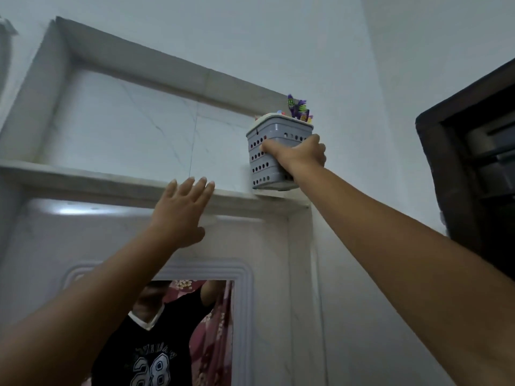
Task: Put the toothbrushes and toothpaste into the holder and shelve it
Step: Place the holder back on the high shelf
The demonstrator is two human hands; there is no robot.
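A grey perforated holder stands at the right end of the marble shelf, its base on or just above the ledge. Purple toothbrush heads stick up from its far corner, and a white toothpaste top shows at the rim. My right hand is wrapped around the holder's right side. My left hand is raised with fingers spread, fingertips at the shelf's front edge, holding nothing.
The shelf is a recessed niche in a white marble wall. Below it hangs a white-framed mirror reflecting a person in a black shirt. A dark wooden frame stands at the right.
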